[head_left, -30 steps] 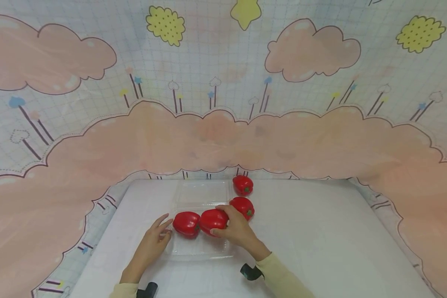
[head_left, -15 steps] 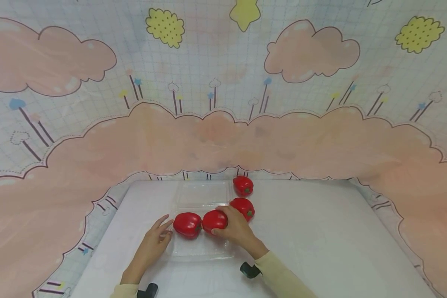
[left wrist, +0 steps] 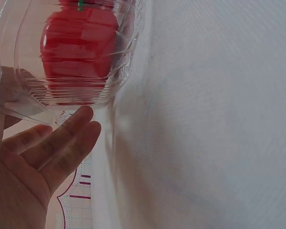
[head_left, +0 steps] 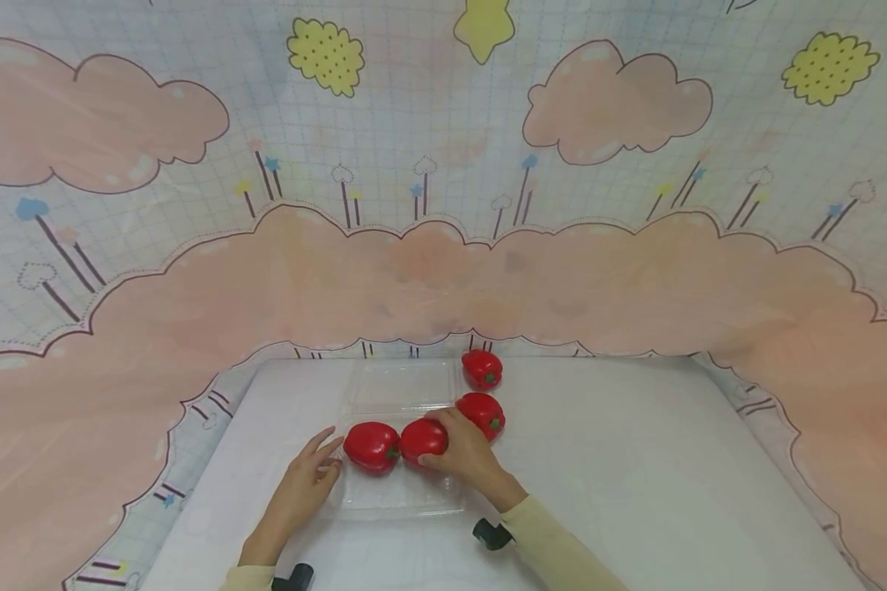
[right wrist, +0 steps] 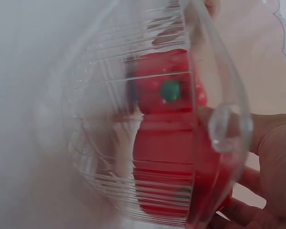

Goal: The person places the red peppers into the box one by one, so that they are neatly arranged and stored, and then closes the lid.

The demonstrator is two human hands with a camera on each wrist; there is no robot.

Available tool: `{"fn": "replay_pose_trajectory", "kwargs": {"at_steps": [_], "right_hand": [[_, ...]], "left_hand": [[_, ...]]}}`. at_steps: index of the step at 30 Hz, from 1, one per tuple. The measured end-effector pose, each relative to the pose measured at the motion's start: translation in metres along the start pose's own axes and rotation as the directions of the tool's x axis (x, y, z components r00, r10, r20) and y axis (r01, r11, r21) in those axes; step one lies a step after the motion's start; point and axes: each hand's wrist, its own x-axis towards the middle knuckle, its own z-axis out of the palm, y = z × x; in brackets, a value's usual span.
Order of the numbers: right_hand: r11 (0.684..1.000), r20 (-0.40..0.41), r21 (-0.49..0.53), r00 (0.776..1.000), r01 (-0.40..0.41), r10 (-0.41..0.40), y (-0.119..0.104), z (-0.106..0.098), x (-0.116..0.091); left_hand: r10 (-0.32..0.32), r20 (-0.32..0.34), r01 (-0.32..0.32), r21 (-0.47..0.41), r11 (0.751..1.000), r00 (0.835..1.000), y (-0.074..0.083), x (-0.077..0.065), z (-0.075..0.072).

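Inside a clear hinged plastic container (head_left: 402,497), two red bell peppers with green stems sit side by side. My right hand (head_left: 464,450) grips the right one, the held bell pepper (head_left: 423,442), fingers over its far side and thumb at its near side. The other bell pepper (head_left: 370,448) lies at the container's left end. There, my left hand (head_left: 305,478) rests at the wall with its fingers loosely extended. In the left wrist view, fingertips (left wrist: 85,114) reach right to the ribbed plastic. Through the clear wall, the right wrist view shows red peppers and my right hand's fingers.
Two more red bell peppers stand right of the container: a nearer pepper (head_left: 482,413) close beside my right hand, and a farther pepper (head_left: 482,369) by the raised lid (head_left: 405,386). White cloth covers the table (head_left: 621,476). A patterned curtain (head_left: 443,279) hangs behind.
The held bell pepper has turned slightly in my right hand and looks narrower than a second ago. My left hand stays nearly still.
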Motion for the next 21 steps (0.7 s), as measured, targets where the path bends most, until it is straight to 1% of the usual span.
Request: {"fn": "replay_pose_trajectory", "kwargs": {"at_steps": [6, 13, 21], "right_hand": [[0.999, -0.012, -0.043, 1.000, 0.012, -0.013, 0.0029, 0.0039, 0.0020], [0.998, -0.020, -0.058, 1.000, 0.006, -0.008, 0.0040, 0.0043, 0.0026], [0.996, -0.032, -0.078, 0.998, 0.047, -0.050, 0.0077, 0.0068, 0.0011]], "left_hand": [[0.009, -0.004, -0.009, 0.010, 1.000, 1.000, 0.0006, -0.0001, 0.0001], [0.011, -0.009, -0.011, 0.011, 1.000, 1.000, 0.0024, -0.0003, -0.0002], [0.008, -0.010, -0.008, 0.001, 1.000, 1.000, 0.0044, -0.0008, -0.0005]]}}
